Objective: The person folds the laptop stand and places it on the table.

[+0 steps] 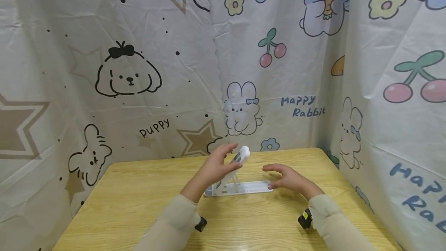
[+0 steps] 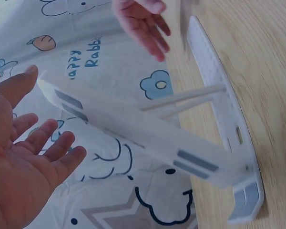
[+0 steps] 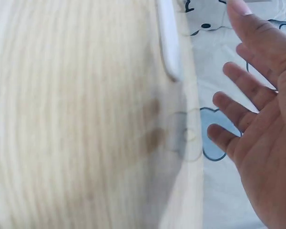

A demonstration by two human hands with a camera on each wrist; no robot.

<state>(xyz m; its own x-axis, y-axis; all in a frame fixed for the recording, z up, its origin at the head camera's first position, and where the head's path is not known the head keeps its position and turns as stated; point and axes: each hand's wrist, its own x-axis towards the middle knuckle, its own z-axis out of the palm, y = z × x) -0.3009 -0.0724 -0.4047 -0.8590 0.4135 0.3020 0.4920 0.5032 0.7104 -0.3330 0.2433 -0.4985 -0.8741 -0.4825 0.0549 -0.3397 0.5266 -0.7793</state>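
Note:
A white folding stand point(image 1: 249, 188) with grey pads, like a laptop stand, is on the wooden table, its upper panel point(image 2: 133, 126) tilted up on two thin struts point(image 2: 186, 100). My left hand point(image 1: 216, 165) is beside the raised end of that panel, fingers spread; the left wrist view shows a gap between the palm and the panel. To the right of the base, my right hand point(image 1: 290, 178) hovers with parted fingers and holds nothing. In the right wrist view, the tip of the base point(image 3: 169, 47) lies apart from that hand.
The yellowish wooden table point(image 1: 146, 204) extends around the stand. Behind and at the sides hang printed curtains point(image 1: 195, 80) with puppies, rabbits, cherries and flowers, close to the table's far edge. Each wrist wears a small black camera point(image 1: 305, 219).

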